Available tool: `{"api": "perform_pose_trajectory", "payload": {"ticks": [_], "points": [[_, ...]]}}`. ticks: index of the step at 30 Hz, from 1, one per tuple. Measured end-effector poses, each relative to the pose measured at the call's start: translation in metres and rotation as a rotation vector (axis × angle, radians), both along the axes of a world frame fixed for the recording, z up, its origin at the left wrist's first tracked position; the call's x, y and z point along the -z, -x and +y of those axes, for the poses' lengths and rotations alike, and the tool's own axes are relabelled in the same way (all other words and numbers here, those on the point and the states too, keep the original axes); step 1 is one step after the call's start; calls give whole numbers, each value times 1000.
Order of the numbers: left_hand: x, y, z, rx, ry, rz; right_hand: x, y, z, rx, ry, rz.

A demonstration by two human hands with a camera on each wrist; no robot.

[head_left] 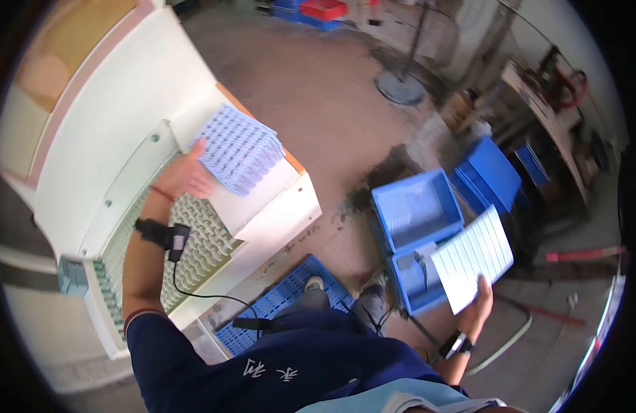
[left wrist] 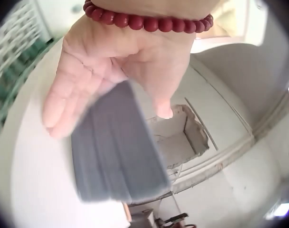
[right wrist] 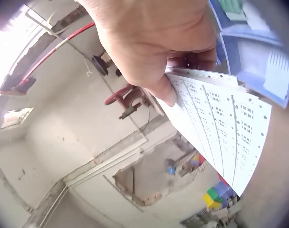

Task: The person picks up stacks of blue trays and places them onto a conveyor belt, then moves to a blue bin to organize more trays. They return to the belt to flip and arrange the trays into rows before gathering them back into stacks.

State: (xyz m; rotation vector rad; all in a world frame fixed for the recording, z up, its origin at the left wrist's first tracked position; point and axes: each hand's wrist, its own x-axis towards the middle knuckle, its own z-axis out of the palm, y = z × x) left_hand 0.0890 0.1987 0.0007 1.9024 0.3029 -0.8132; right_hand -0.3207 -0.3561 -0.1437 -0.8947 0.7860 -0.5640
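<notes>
A stack of thin lavender panels with rows of dark spots (head_left: 238,148) lies on the white ledge of a machine. My left hand (head_left: 185,175) is beside its near edge, fingers extended and thumb apart. In the left wrist view, a blurred grey block (left wrist: 118,147) appears just beyond the left palm (left wrist: 116,61). Off to the right, my right hand (head_left: 477,306) grips white sheet-like boards (head_left: 473,259) by one edge. Rows of small rectangular marks and edge holes show on the boards (right wrist: 220,128) in the right wrist view, where the thumb (right wrist: 165,92) presses their face.
The machine's bed (head_left: 201,230) carries rows of pale links under my left forearm. Blue bins (head_left: 418,206) stand beneath and beside the held boards. A blue slatted mat (head_left: 283,292) lies at my feet. A stand's round base (head_left: 400,88) is farther off.
</notes>
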Motion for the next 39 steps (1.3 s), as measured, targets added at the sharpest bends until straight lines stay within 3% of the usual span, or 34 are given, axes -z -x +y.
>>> {"api": "perform_pose_trajectory", "payload": {"ticks": [1, 2, 5, 7, 11, 12, 13, 15, 16, 18, 22, 23, 26, 30, 36, 39], "points": [[-6, -7, 15, 21, 10, 43, -2, -3, 15, 34, 31, 43], [-14, 0, 23, 60, 67, -89, -9, -5, 28, 67, 61, 88], [-25, 51, 27, 131, 241, -438, -65, -41, 90, -140, 48, -122], [-20, 98, 23, 195, 456, -465, -90, -62, 133, -326, 2, -238], [23, 192, 10, 219, 1019, -78, -124, -108, 224, -710, -154, -295], [14, 219, -12, 224, 1021, -115, -124, -115, 232, -818, -211, -321], [22, 246, -19, 62, 1179, -38, -122, -117, 246, -910, -233, -305], [29, 285, -19, -11, 1498, -68, -109, -124, 283, -1077, -282, -293], [31, 304, -9, -53, 1462, -103, -109, -120, 299, -1152, -319, -275], [41, 334, 11, -400, 1065, -183, -96, -115, 329, -1243, -309, -233], [63, 375, 54, -591, 1140, -199, -69, -115, 384, -1441, -132, -95], [68, 383, 62, -650, 1130, -239, -66, -121, 385, -1565, 103, -2], [86, 410, 86, -698, 1152, -293, -64, -115, 398, -1526, 99, 42], [94, 421, 123, -745, 1126, -400, -67, -115, 435, -1662, 466, 78], [101, 438, 207, -851, 997, -505, -65, -124, 535, -1810, 510, 44], [110, 447, 257, -912, 941, -542, -62, -142, 575, -1739, 475, 3]]}}
